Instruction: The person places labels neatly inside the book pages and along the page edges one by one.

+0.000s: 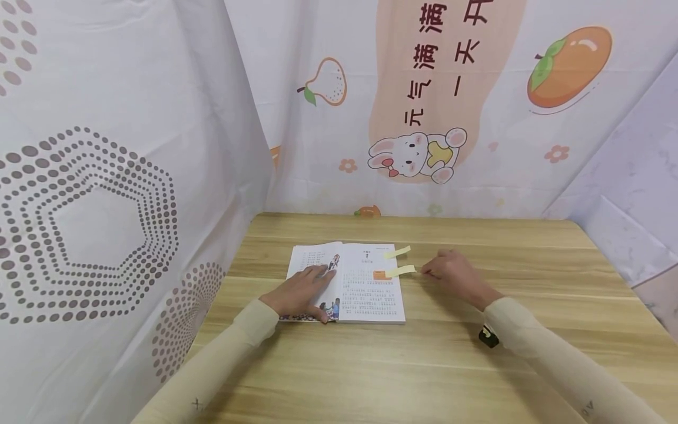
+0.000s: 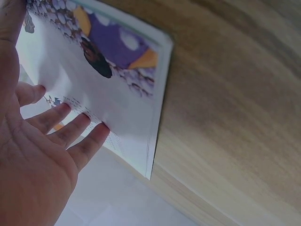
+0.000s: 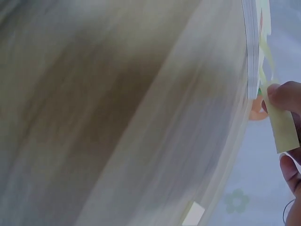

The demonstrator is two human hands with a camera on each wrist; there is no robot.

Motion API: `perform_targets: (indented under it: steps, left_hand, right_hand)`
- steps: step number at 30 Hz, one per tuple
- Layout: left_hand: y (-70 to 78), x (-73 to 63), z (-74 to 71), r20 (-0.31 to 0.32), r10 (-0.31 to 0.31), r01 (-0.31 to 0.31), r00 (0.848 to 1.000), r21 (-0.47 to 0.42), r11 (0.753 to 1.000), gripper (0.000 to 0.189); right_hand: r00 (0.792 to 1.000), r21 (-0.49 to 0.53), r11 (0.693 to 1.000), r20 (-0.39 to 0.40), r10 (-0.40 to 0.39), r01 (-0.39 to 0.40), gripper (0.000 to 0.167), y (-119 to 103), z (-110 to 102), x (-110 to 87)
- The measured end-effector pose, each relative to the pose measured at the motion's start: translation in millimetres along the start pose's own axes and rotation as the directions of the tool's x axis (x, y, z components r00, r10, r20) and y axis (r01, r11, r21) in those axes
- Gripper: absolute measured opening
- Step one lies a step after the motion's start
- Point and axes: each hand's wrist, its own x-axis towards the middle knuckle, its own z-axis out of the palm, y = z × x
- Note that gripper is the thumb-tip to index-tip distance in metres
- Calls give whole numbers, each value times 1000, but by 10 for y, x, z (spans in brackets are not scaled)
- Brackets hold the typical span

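An open book [image 1: 371,300] lies on the wooden table, with text on its right page and coloured pictures on the left. My left hand [image 1: 302,291] rests on the left page, fingers spread and straight. Two pale yellow sticky strips [image 1: 398,252] stick out past the right page's outer edge, the lower one beside an orange patch [image 1: 379,275]. Just right of the book is my right hand [image 1: 458,278]. In the right wrist view its thumb and fingers pinch a pale yellow sticky strip [image 3: 283,128], close by the book's page edge [image 3: 253,52].
A small white block with a yellowish side [image 3: 194,214] sits near the table's edge in the right wrist view. The wooden table [image 1: 371,371] runs back to a printed curtain [image 1: 318,147]. Another patterned curtain [image 1: 106,206] hangs along the left side.
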Motion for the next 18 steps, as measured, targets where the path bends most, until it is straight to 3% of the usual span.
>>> perform_targets:
  steps: [5,11,18]
  left_hand:
    - [11,-5,-9,7,-5,5,1000,-19,1000,120]
    - [25,2,-10,10,-8,8,1000,-13,1000,121]
    - [28,-4,-15,7,-9,9,1000,-8,1000,121]
  right_hand:
    - [999,-4,1000,52,-1,1,20,-77,18,23]
    - [998,-6,999,53,-46,46,18,-109,47,-2]
    - [996,-32,997,35,76,-75,14,-77,16,-117]
